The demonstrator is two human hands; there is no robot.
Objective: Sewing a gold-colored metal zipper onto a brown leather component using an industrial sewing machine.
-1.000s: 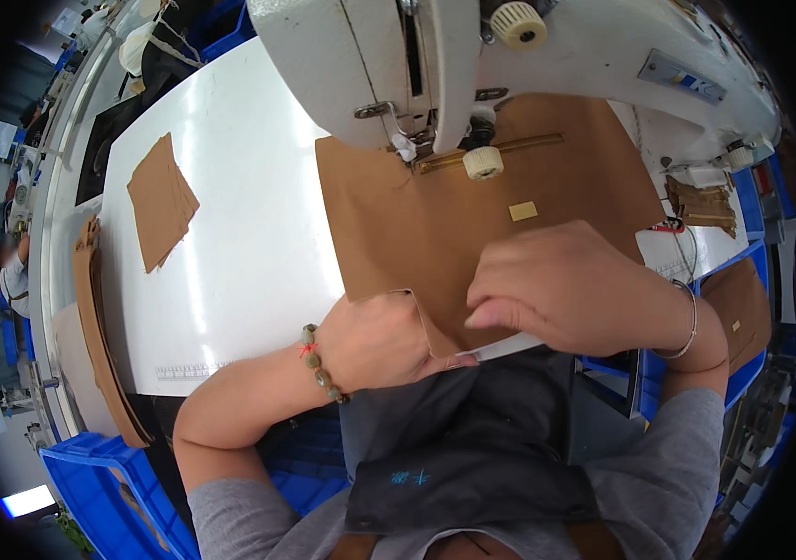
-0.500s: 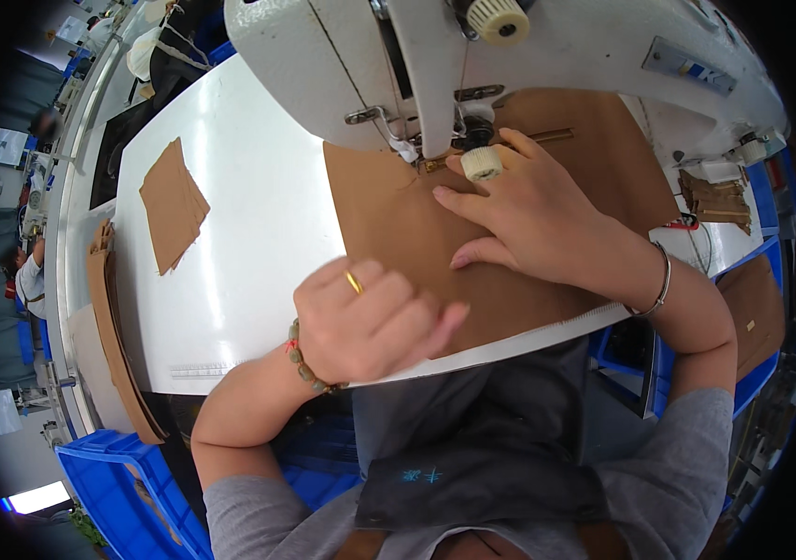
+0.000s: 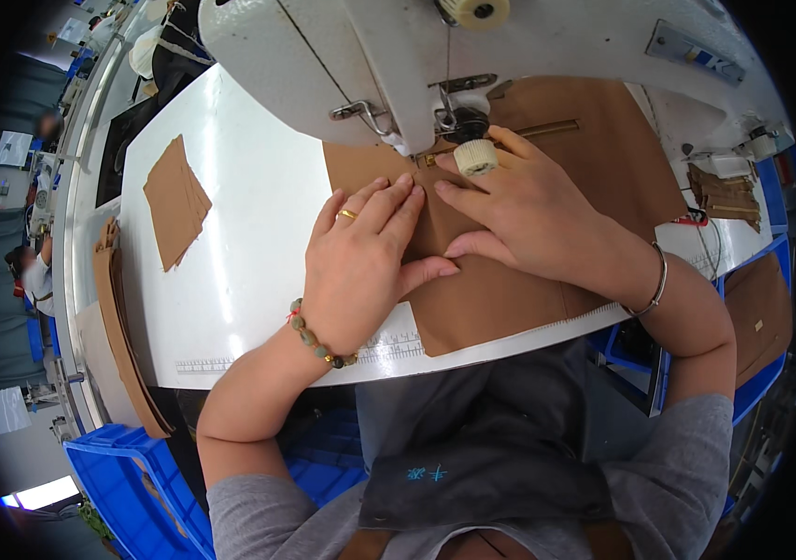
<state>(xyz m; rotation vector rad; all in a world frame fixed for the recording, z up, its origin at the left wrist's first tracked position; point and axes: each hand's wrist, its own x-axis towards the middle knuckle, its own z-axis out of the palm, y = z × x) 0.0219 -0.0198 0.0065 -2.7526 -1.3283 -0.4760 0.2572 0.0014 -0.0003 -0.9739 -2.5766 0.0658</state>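
Observation:
A large brown fabric panel point(image 3: 482, 299) lies on the white table under the head of a sewing machine point(image 3: 323, 56). My left hand point(image 3: 356, 257) rests flat on the panel's left part, fingers together and stretched toward the presser foot, thumb pointing right. On the panel's right side my right hand point(image 3: 524, 210) lies with fingers extended, its index and middle fingertips close to the needle area, partly hidden behind a cream knob point(image 3: 476, 158). The two thumb tips nearly meet. A narrow slot-like strip point(image 3: 552, 128) shows in the fabric beyond my right hand. Neither hand grips anything.
Small brown fabric pieces point(image 3: 176, 201) are stacked on the white table point(image 3: 253, 187) at left. Long brown strips point(image 3: 122, 336) hang along its left edge. Brown bundles point(image 3: 726, 194) lie at right. Blue bins point(image 3: 132, 476) stand below; another person point(image 3: 38, 280) sits far left.
My left hand has gone from a loosely curled, blurred pose above the fabric to lying flat on it, farther forward. My right hand stays nearly in place.

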